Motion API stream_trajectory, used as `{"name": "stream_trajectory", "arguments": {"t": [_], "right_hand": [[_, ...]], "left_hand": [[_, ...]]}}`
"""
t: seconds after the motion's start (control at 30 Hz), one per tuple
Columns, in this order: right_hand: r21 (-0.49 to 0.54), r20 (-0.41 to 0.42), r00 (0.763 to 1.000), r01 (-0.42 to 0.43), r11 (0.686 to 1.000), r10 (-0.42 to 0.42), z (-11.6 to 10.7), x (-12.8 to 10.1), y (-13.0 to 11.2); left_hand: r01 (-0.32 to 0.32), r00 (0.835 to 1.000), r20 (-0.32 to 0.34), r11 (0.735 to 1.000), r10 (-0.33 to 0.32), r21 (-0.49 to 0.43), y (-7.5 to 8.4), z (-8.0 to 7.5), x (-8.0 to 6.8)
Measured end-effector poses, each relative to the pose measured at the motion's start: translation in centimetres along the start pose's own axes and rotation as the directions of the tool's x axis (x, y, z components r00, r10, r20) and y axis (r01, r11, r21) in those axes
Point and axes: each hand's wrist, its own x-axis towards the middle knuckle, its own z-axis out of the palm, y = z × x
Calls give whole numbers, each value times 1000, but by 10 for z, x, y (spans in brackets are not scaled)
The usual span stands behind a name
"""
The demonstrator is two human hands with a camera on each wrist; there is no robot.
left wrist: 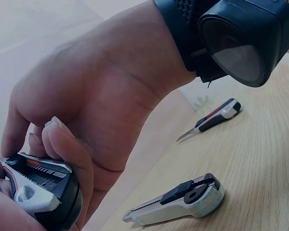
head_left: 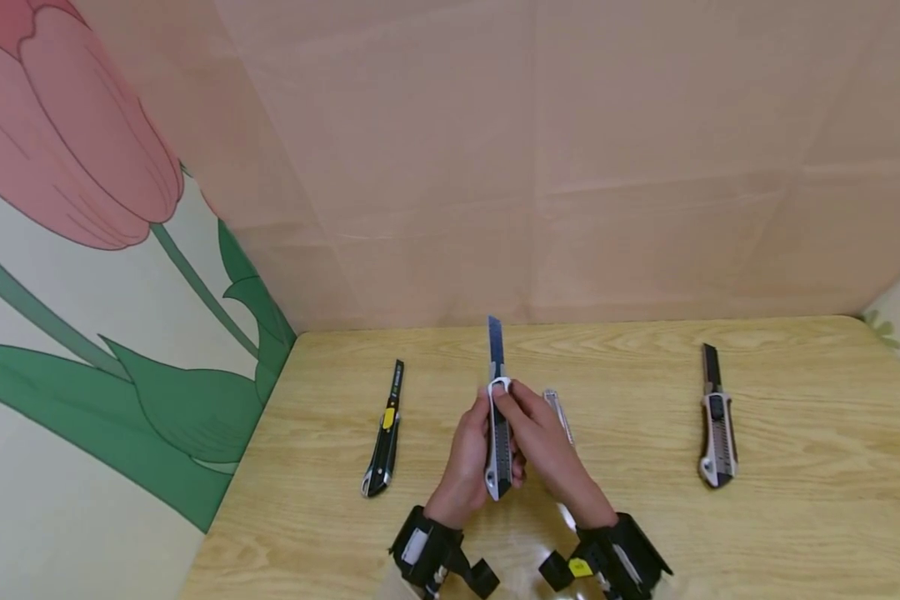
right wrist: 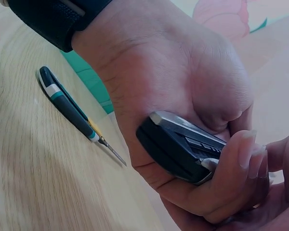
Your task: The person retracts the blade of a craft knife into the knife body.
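Note:
Both hands hold one utility knife (head_left: 498,446) above the table's middle, its dark blade (head_left: 495,342) slid out and pointing away from me. My left hand (head_left: 468,446) grips the grey and black handle (right wrist: 183,147) from the left, fingers curled round it. My right hand (head_left: 540,433) grips it from the right, thumb near the white slider at the top. In the left wrist view the handle (left wrist: 43,185) shows between the fingers of both hands.
Three more knives lie on the wooden table (head_left: 630,500): a black and yellow one (head_left: 386,429) at left, a small silver one (head_left: 558,412) just behind my right hand, a grey one (head_left: 717,425) with its blade out at right. A wall stands behind.

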Motion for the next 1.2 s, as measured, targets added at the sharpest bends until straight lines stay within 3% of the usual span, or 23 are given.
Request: {"name": "stream_trajectory", "arguments": {"t": [0.37,0.73,1.2], "right_hand": [[94,5,999,-44,995,43,0,-3,-2],[108,-8,1000,22,994,-22,4,-4,-4],[110,17,998,55,992,-57,2,-4,-4]], "left_hand": [[-40,999,38,998,39,40,2,3,-2],[-77,997,-8,993,78,90,3,6,-5],[-95,995,-8,989,97,109,0,6,-5]]}}
